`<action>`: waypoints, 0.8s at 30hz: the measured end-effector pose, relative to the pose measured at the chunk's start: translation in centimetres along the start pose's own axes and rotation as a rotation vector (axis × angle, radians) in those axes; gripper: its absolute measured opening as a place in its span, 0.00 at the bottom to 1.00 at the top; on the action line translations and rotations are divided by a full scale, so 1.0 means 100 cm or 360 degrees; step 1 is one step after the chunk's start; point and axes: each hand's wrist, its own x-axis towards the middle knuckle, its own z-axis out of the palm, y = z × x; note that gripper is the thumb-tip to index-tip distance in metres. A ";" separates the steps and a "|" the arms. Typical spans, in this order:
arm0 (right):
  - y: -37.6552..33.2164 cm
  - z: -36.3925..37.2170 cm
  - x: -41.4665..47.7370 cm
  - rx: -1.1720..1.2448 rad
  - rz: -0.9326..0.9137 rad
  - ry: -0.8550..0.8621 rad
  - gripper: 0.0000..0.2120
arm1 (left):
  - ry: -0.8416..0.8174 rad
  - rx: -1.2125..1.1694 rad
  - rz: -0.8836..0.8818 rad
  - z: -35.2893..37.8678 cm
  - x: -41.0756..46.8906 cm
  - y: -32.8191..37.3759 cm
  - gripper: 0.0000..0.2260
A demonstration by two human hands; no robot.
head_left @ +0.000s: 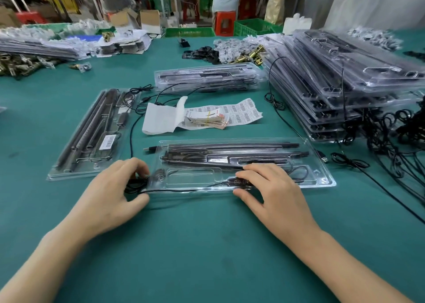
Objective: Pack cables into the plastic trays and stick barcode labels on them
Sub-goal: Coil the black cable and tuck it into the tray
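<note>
Head view: the left tray (69,171) is packed and labelled, the near tray (190,176) on the surface (207,238) is mid-packing, left hand (112,196) with its grip curled round the cable (134,185) coil at its left end, right hand (273,190) pressing spread fingers on the control box (239,182), with label sheet (243,112) and stack (333,88) likely waiting.

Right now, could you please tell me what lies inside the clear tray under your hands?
Long dark bars fill the tray's far slots; a black cable loops near its right end. The right hand covers most of the inline controller.
</note>
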 end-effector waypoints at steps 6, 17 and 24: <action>0.002 0.000 0.000 0.0012 0.0023 -0.0034 0.18 | -0.0022 0.0007 -0.0036 -0.012 -0.007 -0.003 0.12; 0.003 0.003 -0.002 -0.0033 0.0009 -0.0012 0.17 | 0.0323 -0.0712 0.0150 -0.009 -0.018 0.008 0.07; 0.003 0.002 -0.002 -0.0011 0.0016 -0.0012 0.17 | 0.0492 -0.0768 0.0167 -0.014 -0.008 0.042 0.06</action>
